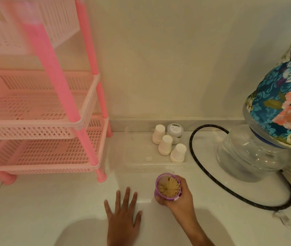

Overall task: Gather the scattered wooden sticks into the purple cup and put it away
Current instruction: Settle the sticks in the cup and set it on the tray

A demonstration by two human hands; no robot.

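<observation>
Purple cup (156, 191) is right there in the right hand (179, 201), thumb and fingers curled round its wall, gripping it upright. Wooden sticks (169, 186) stand bunched inside, tips fanned out. Whether the cup's base touches the white surface (52, 201) can't be told. The left hand (123, 215) lies flat on that surface just beside the gripping thumb, fingers straight and spread, holding nothing. Beyond the right fingers sits a clear tray (139, 165) with three upturned white paper cups (165, 145) and a small jar (175, 132). Out past the left fingertips stands a pink rack (80, 125); a black hose (212, 181) curves off to the right of the knuckles.
</observation>
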